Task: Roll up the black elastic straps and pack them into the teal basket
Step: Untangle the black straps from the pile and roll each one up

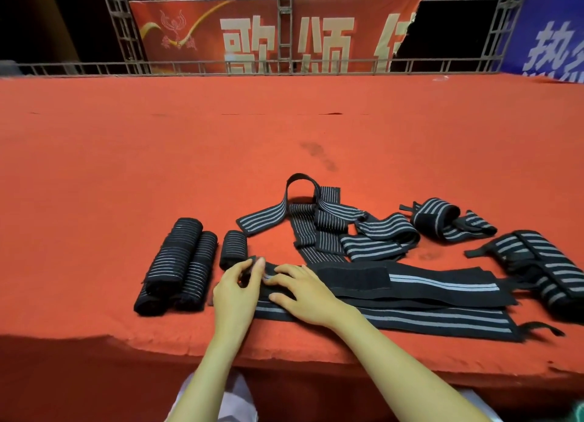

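My left hand (235, 292) pinches the left end of the long black grey-striped elastic strap (442, 284) lying along the near edge of the red felt counter (158, 168), my right hand (303, 292) pressing it with flat fingers; soft and springy, I'd judge, so best rolled tight from that end.

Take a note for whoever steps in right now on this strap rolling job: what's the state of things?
Left hand pinches the left end of the long flat strap; right hand presses flat on it.
Three rolled straps lie on the red table, left of the hands.
Done: those three rolls.
Left: roll this strap, then the loose straps behind and to the right, then pack everything; the teal basket is not clearly in view.
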`<state>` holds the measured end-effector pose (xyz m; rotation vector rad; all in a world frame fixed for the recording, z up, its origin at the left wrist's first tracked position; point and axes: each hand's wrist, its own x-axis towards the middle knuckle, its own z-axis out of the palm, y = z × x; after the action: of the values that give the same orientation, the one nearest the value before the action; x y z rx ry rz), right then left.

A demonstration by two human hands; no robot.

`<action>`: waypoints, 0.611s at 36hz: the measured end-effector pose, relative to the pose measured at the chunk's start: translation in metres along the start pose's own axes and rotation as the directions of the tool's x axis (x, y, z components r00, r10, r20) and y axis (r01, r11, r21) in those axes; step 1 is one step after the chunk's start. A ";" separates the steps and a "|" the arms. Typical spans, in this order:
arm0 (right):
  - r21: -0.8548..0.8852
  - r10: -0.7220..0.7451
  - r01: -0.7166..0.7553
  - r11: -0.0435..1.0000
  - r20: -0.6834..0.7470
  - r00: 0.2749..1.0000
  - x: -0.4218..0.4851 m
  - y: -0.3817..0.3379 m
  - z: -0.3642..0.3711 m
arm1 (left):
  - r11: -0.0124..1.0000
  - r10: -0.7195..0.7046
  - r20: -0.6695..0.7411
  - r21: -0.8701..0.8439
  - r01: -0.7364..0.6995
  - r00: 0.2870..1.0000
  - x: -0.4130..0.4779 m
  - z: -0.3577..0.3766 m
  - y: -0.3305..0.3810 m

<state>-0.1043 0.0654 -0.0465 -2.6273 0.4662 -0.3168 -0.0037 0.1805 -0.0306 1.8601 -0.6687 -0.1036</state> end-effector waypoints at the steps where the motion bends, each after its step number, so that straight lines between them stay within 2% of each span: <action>1: 0.002 0.001 -0.001 1.000 -0.003 1.000 0.000 0.000 0.000 | 1.000 0.004 -0.003 -0.021 -0.004 1.000 0.001 0.000 0.002; 3: 0.003 0.000 0.000 1.000 -0.003 1.000 -0.001 0.000 -0.001 | 1.000 0.009 -0.026 -0.020 -0.010 1.000 0.005 0.002 -0.001; 7: 0.027 0.002 -0.003 1.000 0.036 0.999 -0.003 -0.003 -0.006 | 0.995 0.044 -0.080 0.090 -0.037 0.996 0.009 0.008 -0.009; 11: 0.079 0.011 -0.017 0.997 0.076 0.997 -0.007 0.000 -0.020 | 0.986 0.146 -0.089 0.097 -0.137 0.985 0.006 0.014 0.000; 14: -0.044 0.047 -0.046 0.998 0.027 0.999 -0.012 0.009 -0.032 | 0.963 0.223 -0.054 0.168 -0.211 0.973 0.007 0.022 0.004; 16: -0.121 0.135 -0.131 0.984 0.019 0.991 -0.018 0.017 -0.040 | 0.912 0.313 0.000 0.280 -0.301 0.950 0.007 0.029 0.005; 18: -0.126 0.194 -0.187 0.974 0.048 0.980 -0.025 0.027 -0.046 | 0.823 0.406 0.061 0.410 -0.394 0.912 0.009 0.033 0.003; 22: -0.096 0.193 -0.186 0.978 0.070 0.979 -0.036 0.040 -0.051 | 0.667 0.508 0.173 0.541 -0.513 0.844 0.010 0.040 0.005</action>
<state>-0.1633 0.0255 -0.0259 -2.6433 0.7128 -0.1333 -0.0127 0.1413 -0.0394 2.1492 -1.3212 0.5220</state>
